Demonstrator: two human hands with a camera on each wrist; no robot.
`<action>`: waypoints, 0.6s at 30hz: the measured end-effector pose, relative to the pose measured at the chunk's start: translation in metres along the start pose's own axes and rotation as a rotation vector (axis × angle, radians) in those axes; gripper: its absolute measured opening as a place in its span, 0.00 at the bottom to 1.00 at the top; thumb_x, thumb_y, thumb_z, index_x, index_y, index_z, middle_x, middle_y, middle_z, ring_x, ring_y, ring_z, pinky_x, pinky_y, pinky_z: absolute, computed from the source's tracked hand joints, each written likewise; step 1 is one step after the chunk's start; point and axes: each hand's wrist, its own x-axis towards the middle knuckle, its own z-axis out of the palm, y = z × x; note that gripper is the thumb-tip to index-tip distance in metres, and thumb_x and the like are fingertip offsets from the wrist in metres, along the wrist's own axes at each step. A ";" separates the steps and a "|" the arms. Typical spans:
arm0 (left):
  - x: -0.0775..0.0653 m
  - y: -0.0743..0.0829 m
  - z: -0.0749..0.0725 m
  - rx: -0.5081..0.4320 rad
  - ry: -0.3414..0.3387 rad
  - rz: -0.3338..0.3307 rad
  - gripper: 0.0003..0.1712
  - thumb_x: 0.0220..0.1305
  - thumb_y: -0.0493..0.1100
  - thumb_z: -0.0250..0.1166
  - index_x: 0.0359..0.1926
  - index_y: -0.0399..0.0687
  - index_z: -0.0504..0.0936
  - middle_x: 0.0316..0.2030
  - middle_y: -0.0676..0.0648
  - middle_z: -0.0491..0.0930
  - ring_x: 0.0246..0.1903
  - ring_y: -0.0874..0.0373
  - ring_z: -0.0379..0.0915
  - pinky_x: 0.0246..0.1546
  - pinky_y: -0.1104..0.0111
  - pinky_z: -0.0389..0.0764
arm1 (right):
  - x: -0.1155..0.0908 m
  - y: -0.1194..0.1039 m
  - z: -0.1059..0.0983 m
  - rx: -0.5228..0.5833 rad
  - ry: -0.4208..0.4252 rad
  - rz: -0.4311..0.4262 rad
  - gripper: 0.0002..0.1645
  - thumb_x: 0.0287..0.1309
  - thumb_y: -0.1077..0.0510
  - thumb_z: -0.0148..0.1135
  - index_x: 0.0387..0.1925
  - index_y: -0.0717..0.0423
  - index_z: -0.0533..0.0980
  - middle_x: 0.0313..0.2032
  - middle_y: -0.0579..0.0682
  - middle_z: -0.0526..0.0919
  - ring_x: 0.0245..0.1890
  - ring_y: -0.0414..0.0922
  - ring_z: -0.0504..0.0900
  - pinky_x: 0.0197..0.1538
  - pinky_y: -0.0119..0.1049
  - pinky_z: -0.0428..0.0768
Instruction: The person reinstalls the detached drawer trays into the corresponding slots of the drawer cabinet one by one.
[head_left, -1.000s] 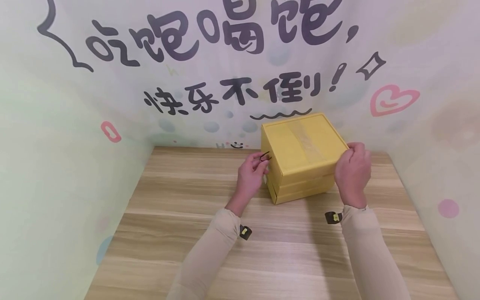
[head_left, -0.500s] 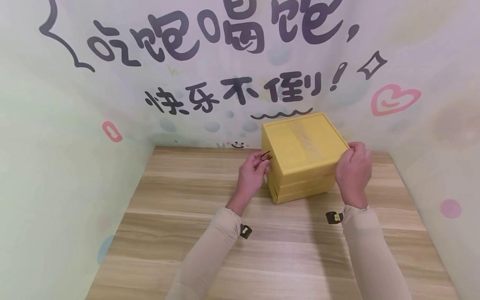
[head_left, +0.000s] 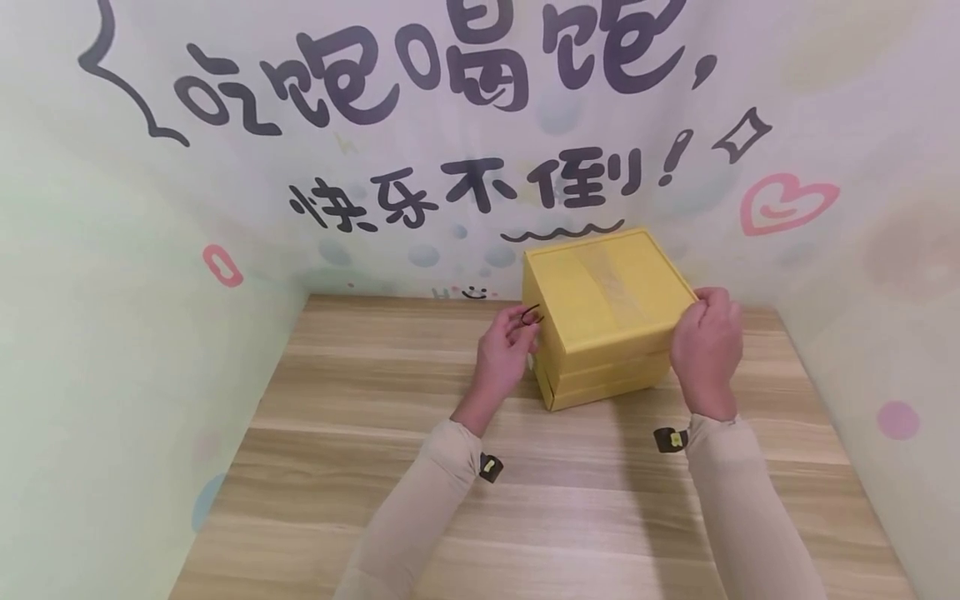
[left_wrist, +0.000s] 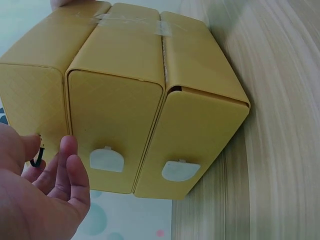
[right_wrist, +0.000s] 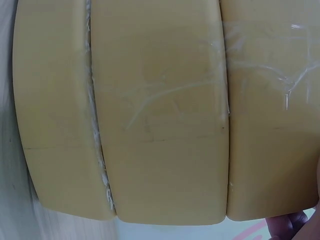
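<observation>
A yellow three-tier drawer box (head_left: 611, 287), bound with clear tape, stands tilted toward the right at the back of the table. Two of its drawer fronts bear white half-round pull tabs (left_wrist: 107, 159); on the top drawer's front there is a thin black loop (left_wrist: 37, 159). My left hand (head_left: 504, 354) pinches that loop between thumb and fingers, its other fingers spread beside the drawer front. At the opposite end, my right hand (head_left: 707, 346) grips the top tier's edge. Only a few fingers (right_wrist: 285, 225) of it show in the right wrist view.
The wood-grain table (head_left: 360, 400) reaches up to a printed backdrop (head_left: 420, 267) close behind the box. Light walls rise on the left and right. A black wrist camera (head_left: 491, 467) sits at the left cuff, and another (head_left: 667, 440) at the right.
</observation>
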 end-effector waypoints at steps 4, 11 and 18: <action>-0.001 0.000 0.000 0.035 -0.021 0.015 0.22 0.74 0.46 0.61 0.65 0.48 0.73 0.58 0.46 0.82 0.42 0.39 0.85 0.32 0.62 0.83 | 0.000 0.002 0.000 0.002 -0.004 0.000 0.26 0.75 0.53 0.34 0.54 0.64 0.75 0.45 0.68 0.76 0.42 0.64 0.74 0.40 0.55 0.69; 0.002 0.012 -0.013 0.138 -0.023 0.050 0.26 0.77 0.51 0.57 0.69 0.46 0.71 0.61 0.47 0.79 0.43 0.44 0.83 0.35 0.66 0.80 | 0.001 0.000 -0.004 -0.028 -0.052 0.000 0.28 0.75 0.52 0.32 0.55 0.65 0.75 0.46 0.67 0.75 0.41 0.63 0.74 0.38 0.55 0.70; 0.011 0.034 -0.038 0.266 0.006 0.105 0.23 0.78 0.54 0.54 0.68 0.54 0.71 0.64 0.52 0.77 0.50 0.57 0.80 0.48 0.61 0.83 | 0.008 -0.001 -0.015 -0.090 -0.162 -0.021 0.32 0.75 0.49 0.30 0.55 0.69 0.74 0.49 0.70 0.77 0.47 0.68 0.76 0.46 0.66 0.73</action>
